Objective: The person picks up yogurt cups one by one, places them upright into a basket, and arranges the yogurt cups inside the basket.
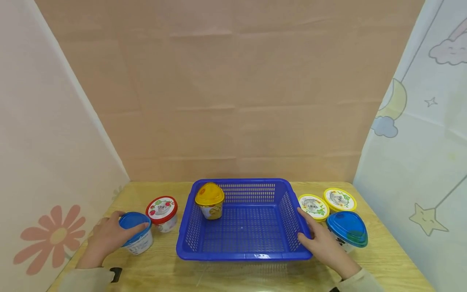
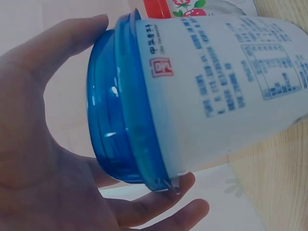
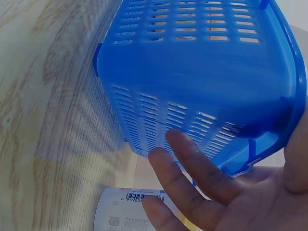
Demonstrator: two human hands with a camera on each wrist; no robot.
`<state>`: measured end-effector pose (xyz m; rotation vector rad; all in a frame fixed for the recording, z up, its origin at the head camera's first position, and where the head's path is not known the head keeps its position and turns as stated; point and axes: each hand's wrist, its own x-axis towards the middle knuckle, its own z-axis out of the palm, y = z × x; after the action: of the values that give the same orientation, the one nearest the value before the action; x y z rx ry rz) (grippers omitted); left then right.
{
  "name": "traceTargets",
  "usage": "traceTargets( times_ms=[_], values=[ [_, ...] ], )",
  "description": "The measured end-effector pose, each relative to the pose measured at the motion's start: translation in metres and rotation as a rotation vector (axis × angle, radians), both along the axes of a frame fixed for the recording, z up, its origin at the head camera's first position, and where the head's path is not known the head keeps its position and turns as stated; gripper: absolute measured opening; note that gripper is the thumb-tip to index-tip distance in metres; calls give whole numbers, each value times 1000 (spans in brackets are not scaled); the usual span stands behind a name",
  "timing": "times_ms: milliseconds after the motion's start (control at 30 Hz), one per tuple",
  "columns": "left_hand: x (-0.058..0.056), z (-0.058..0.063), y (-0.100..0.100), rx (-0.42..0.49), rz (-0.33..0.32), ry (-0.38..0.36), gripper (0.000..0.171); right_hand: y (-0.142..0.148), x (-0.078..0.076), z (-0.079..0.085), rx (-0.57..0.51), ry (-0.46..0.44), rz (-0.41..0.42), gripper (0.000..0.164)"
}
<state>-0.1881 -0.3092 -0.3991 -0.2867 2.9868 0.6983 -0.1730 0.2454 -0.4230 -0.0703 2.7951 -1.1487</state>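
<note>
My left hand (image 1: 109, 235) has its thumb and fingers around the blue lid of a white printed tub (image 1: 140, 243) at the left. In the left wrist view, a gap shows between my palm and that lid (image 2: 108, 110). Beside this tub is a red-lidded tub (image 1: 162, 213). A blue plastic basket (image 1: 240, 256) with slotted walls sits mid-table, with a yellow-lidded tub (image 1: 210, 200) in its back left corner. My right hand (image 1: 322, 245) grips the basket's right rim, thumb over the edge and fingers (image 3: 180, 173) along the outer wall.
Right of the basket, close to my right hand, stand two tubs with round yellow-rimmed lids, one nearer (image 1: 313, 207) and one farther (image 1: 340, 199), and a blue-lidded tub (image 1: 347, 228). A brown paper-like backdrop (image 1: 233, 101) rises behind the wooden table (image 1: 386, 259).
</note>
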Motion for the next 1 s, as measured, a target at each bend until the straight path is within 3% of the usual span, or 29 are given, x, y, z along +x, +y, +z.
traceTargets(
  times_ms=[367,1000],
  values=[
    [-2,-5,-3,101,-67,-8,107,1,0,-1,-19,2,1,73],
    [-1,-9,-5,186,-44,-46,108,1,-1,0,-4,-16,-7,74]
  ],
)
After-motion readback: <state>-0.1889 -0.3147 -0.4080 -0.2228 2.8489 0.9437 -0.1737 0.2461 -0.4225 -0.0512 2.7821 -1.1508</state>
